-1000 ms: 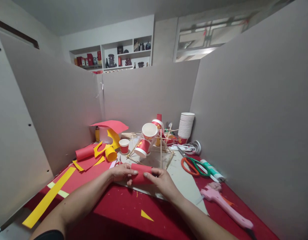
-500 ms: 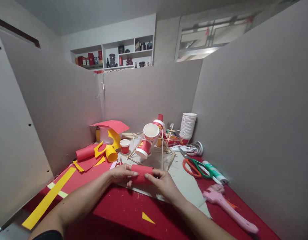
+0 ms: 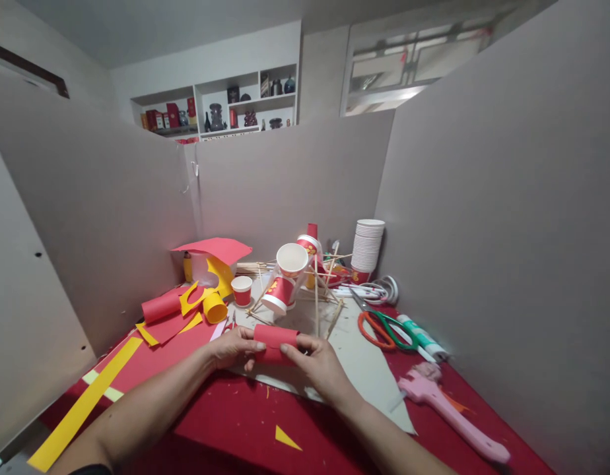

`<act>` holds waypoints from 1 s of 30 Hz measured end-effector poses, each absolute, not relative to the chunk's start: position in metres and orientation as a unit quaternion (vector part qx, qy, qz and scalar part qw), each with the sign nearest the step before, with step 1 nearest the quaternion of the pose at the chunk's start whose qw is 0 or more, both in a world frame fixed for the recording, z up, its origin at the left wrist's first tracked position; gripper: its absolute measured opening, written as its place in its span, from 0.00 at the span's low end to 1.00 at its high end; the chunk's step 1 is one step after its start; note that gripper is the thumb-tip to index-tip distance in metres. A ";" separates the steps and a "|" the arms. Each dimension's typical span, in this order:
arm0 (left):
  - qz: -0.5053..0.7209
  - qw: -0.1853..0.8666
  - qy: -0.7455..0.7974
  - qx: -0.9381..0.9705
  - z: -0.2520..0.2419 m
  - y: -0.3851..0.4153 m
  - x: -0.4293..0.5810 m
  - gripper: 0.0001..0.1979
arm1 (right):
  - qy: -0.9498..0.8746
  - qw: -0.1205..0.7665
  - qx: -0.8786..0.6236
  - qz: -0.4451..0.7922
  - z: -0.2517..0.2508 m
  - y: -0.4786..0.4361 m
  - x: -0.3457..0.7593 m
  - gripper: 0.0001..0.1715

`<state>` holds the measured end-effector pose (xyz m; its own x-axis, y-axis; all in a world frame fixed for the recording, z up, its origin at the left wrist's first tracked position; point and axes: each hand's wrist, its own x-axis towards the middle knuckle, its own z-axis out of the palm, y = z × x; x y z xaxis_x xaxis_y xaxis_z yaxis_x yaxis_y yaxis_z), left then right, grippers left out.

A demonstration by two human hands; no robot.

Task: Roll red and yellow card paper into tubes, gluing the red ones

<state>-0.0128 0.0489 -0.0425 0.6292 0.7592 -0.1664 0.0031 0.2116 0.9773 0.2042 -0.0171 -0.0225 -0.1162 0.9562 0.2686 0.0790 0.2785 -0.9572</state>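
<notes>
A red paper roll (image 3: pixel 276 338) is held between my two hands above the front edge of a pale board (image 3: pixel 354 376). My left hand (image 3: pixel 234 348) grips its left end, thumb on the front. My right hand (image 3: pixel 312 361) closes on the right end, its thumb pressed near the overlapping paper edge. Just behind the roll stands a frame of wooden sticks (image 3: pixel 316 297) with red and white paper cups (image 3: pixel 292 259) attached. A small red paper cup (image 3: pixel 242 291) is to the left of the frame.
Red and yellow paper pieces lie on the left, with a yellow tube (image 3: pixel 214 307) and a long yellow strip (image 3: pixel 87 402). On the right are scissors (image 3: pixel 384 330), a pink glue gun (image 3: pixel 453 412), a green-and-white roll (image 3: pixel 422 338) and stacked cups (image 3: pixel 368 245). Grey panels (image 3: pixel 285 178) enclose the table.
The whole view has shifted slightly, so things appear a little further left. Both hands keep the same hold on the red paper roll.
</notes>
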 end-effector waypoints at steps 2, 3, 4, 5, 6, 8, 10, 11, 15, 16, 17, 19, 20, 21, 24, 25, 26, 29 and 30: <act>0.267 0.698 0.340 0.571 -0.041 0.048 -0.013 0.30 | -0.614 0.520 -0.421 0.419 -0.022 -0.018 0.203 0.21; 0.267 0.696 0.342 0.573 -0.040 0.048 -0.013 0.30 | -0.614 0.523 -0.421 0.414 -0.021 -0.018 0.202 0.20; 0.268 0.694 0.343 0.574 -0.040 0.047 -0.013 0.31 | -0.615 0.525 -0.422 0.409 -0.021 -0.019 0.202 0.19; 0.270 0.692 0.343 0.576 -0.039 0.047 -0.012 0.31 | -0.616 0.526 -0.424 0.405 -0.021 -0.019 0.202 0.19; 0.272 0.690 0.343 0.576 -0.039 0.047 -0.012 0.30 | -0.617 0.526 -0.426 0.402 -0.020 -0.020 0.202 0.19; 0.276 0.689 0.344 0.575 -0.038 0.046 -0.010 0.30 | -0.617 0.521 -0.433 0.400 -0.020 -0.021 0.203 0.20; 0.277 0.690 0.346 0.572 -0.037 0.045 -0.009 0.29 | -0.615 0.514 -0.443 0.402 -0.019 -0.022 0.204 0.21; 0.276 0.690 0.348 0.571 -0.036 0.045 -0.009 0.28 | -0.612 0.510 -0.448 0.405 -0.018 -0.023 0.205 0.21; 0.269 0.691 0.363 0.564 -0.028 0.039 -0.008 0.24 | -0.583 0.505 -0.474 0.425 -0.014 -0.026 0.209 0.21; 0.269 0.691 0.369 0.561 -0.026 0.038 -0.008 0.24 | -0.572 0.504 -0.483 0.430 -0.013 -0.027 0.210 0.21; 0.274 0.689 0.374 0.557 -0.023 0.037 -0.007 0.23 | -0.561 0.505 -0.491 0.435 -0.011 -0.027 0.213 0.21; 0.285 0.688 0.382 0.547 -0.019 0.038 -0.004 0.20 | -0.541 0.517 -0.503 0.432 -0.009 -0.026 0.218 0.22; 0.292 0.688 0.383 0.543 -0.017 0.038 -0.002 0.19 | -0.554 0.533 -0.493 0.407 -0.008 -0.025 0.220 0.26; 0.298 0.689 0.383 0.539 -0.016 0.039 0.000 0.18 | -0.562 0.550 -0.482 0.386 -0.006 -0.024 0.222 0.30; 0.314 0.688 0.380 0.533 -0.012 0.040 0.004 0.13 | -0.555 0.567 -0.473 0.382 -0.004 -0.021 0.225 0.36; 0.318 0.681 0.380 0.539 -0.012 0.040 0.005 0.12 | -0.554 0.563 -0.475 0.387 -0.004 -0.021 0.225 0.38; 0.323 0.671 0.380 0.548 -0.011 0.039 0.006 0.10 | -0.556 0.556 -0.478 0.390 -0.004 -0.021 0.224 0.39; 0.340 0.645 0.367 0.578 -0.010 0.037 0.006 0.06 | -0.570 0.535 -0.485 0.391 -0.007 -0.022 0.222 0.40; 0.344 0.642 0.360 0.583 -0.010 0.037 0.006 0.05 | -0.572 0.531 -0.487 0.392 -0.009 -0.023 0.221 0.40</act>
